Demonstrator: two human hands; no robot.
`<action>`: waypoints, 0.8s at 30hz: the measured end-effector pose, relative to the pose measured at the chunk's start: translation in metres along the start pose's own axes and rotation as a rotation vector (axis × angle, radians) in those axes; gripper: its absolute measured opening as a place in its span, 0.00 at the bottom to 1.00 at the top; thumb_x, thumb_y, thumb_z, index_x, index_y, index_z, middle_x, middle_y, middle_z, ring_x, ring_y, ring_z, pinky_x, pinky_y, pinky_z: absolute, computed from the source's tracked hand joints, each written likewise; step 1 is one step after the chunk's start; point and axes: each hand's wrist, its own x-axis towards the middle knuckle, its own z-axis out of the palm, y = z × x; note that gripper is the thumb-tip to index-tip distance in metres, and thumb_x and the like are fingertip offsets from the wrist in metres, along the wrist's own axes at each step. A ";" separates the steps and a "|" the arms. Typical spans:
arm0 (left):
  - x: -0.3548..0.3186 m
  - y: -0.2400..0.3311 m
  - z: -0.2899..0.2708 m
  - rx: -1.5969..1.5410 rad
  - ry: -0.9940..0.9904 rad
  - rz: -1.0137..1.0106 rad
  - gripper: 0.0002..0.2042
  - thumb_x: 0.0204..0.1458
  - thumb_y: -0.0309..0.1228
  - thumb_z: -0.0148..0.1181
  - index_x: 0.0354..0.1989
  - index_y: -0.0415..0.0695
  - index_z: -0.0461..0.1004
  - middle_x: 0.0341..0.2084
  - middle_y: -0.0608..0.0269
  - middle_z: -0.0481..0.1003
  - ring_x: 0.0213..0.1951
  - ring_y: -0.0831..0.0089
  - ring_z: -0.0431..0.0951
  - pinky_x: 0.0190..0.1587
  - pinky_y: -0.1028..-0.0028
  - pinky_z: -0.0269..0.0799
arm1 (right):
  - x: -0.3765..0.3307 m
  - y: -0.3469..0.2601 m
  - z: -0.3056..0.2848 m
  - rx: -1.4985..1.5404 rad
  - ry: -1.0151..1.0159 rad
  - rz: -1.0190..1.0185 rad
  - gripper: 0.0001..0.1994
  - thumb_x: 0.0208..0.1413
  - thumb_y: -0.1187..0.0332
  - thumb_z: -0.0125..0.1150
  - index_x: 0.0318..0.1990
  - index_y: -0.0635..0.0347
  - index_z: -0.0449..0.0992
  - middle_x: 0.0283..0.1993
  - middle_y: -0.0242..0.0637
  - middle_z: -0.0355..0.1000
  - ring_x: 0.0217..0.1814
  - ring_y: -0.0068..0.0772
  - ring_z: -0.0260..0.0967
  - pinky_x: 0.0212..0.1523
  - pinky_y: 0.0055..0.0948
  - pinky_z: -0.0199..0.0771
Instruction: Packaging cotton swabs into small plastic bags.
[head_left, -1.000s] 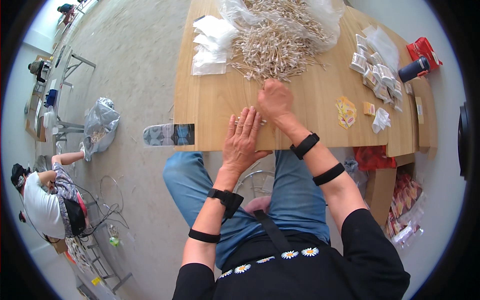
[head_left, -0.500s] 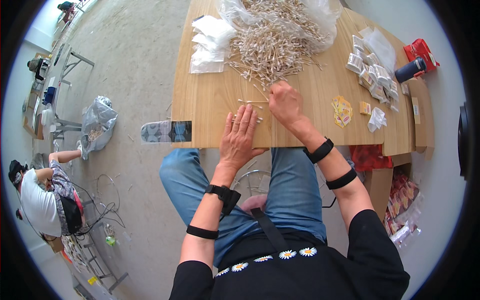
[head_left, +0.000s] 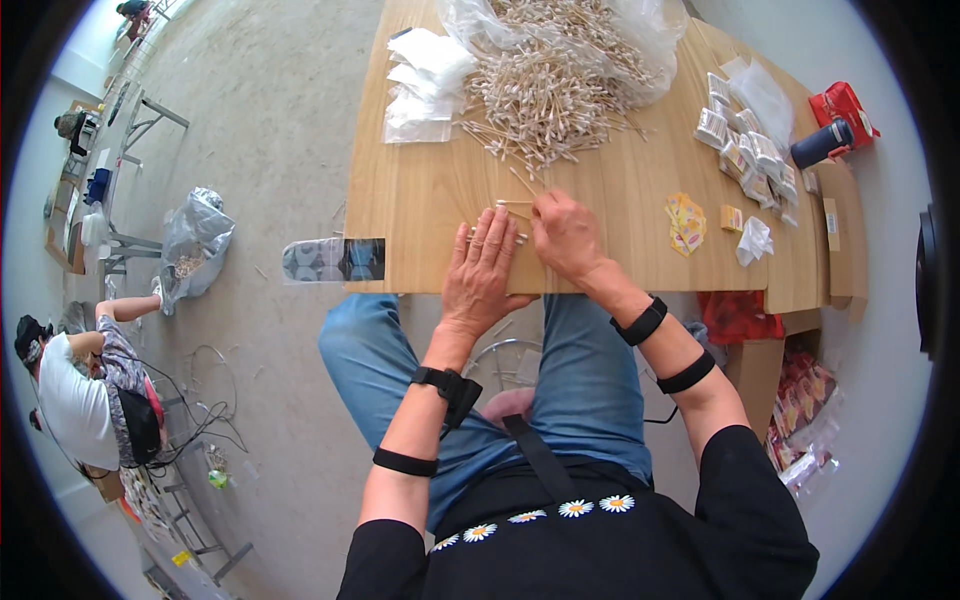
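My left hand (head_left: 480, 265) lies flat near the table's front edge, fingers straight and close together. Under and beside its fingers are several cotton swabs (head_left: 522, 238), mostly covered by it. Just to the right, my right hand (head_left: 568, 238) is closed in a pinch, and a cotton swab (head_left: 515, 203) sticks out leftward from its fingertips. One loose swab (head_left: 522, 180) rests slightly beyond. Farther back is a large heap of cotton swabs (head_left: 545, 105), partly inside a clear plastic bag (head_left: 655, 50).
Clear plastic sachets (head_left: 425, 85) are stacked left of the heap. At right are packed swab bundles (head_left: 745, 140), yellow cards (head_left: 686, 224), a small box (head_left: 731, 217), crumpled white paper (head_left: 754, 241) and a dark bottle (head_left: 822, 141). Another person (head_left: 85, 400) is at the far left.
My right hand has come back toward me from the heap's near edge and slightly left, to beside my left hand. The left hand stays almost still.
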 end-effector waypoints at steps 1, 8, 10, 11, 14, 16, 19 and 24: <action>0.000 0.000 0.000 -0.003 0.018 0.005 0.57 0.28 0.56 0.74 0.70 0.42 0.55 0.71 0.57 0.53 0.72 0.62 0.51 0.73 0.55 0.45 | 0.002 -0.003 -0.002 0.008 0.023 0.008 0.03 0.51 0.73 0.59 0.33 0.61 0.74 0.36 0.46 0.71 0.37 0.54 0.73 0.38 0.45 0.75; 0.001 0.002 -0.002 -0.003 -0.014 0.008 0.57 0.28 0.56 0.73 0.70 0.42 0.56 0.71 0.57 0.53 0.73 0.62 0.50 0.73 0.55 0.45 | 0.008 -0.006 0.006 -0.034 0.061 -0.004 0.05 0.51 0.72 0.61 0.34 0.60 0.75 0.38 0.46 0.71 0.36 0.54 0.74 0.37 0.46 0.75; 0.001 0.001 -0.002 -0.003 -0.001 0.008 0.57 0.29 0.56 0.73 0.70 0.42 0.55 0.71 0.58 0.52 0.73 0.62 0.50 0.73 0.55 0.44 | 0.009 -0.010 0.003 -0.049 0.068 0.001 0.04 0.51 0.72 0.61 0.34 0.60 0.75 0.37 0.45 0.71 0.36 0.54 0.74 0.36 0.46 0.75; -0.001 0.001 -0.001 -0.003 -0.003 0.005 0.57 0.29 0.56 0.73 0.70 0.42 0.55 0.71 0.58 0.52 0.73 0.62 0.50 0.73 0.55 0.44 | 0.009 -0.011 0.002 -0.065 0.077 0.008 0.04 0.51 0.72 0.61 0.33 0.61 0.75 0.37 0.45 0.71 0.36 0.54 0.74 0.36 0.46 0.75; 0.000 0.002 -0.003 0.014 -0.017 0.008 0.58 0.29 0.57 0.72 0.70 0.42 0.54 0.71 0.58 0.52 0.73 0.63 0.50 0.73 0.55 0.44 | 0.007 -0.008 0.005 -0.049 0.070 0.017 0.03 0.51 0.72 0.61 0.31 0.61 0.75 0.36 0.45 0.70 0.36 0.52 0.73 0.36 0.45 0.74; 0.001 0.002 -0.003 0.026 -0.029 0.010 0.58 0.29 0.58 0.72 0.71 0.42 0.54 0.71 0.57 0.52 0.73 0.63 0.50 0.73 0.56 0.43 | 0.006 -0.010 0.013 -0.044 0.074 -0.007 0.03 0.51 0.72 0.60 0.31 0.61 0.75 0.36 0.45 0.70 0.37 0.52 0.73 0.36 0.45 0.74; 0.001 0.001 -0.002 -0.010 -0.009 0.000 0.57 0.29 0.58 0.72 0.70 0.42 0.54 0.71 0.58 0.53 0.73 0.63 0.50 0.73 0.55 0.43 | 0.004 -0.012 0.019 -0.010 0.082 -0.037 0.02 0.51 0.73 0.59 0.30 0.60 0.74 0.35 0.45 0.70 0.37 0.51 0.73 0.36 0.44 0.74; -0.001 0.000 0.000 0.010 -0.006 0.003 0.57 0.28 0.58 0.72 0.70 0.43 0.55 0.69 0.57 0.55 0.72 0.62 0.51 0.73 0.54 0.44 | 0.007 -0.012 0.012 0.063 0.207 0.059 0.05 0.46 0.73 0.62 0.31 0.61 0.74 0.36 0.45 0.73 0.35 0.52 0.75 0.35 0.45 0.76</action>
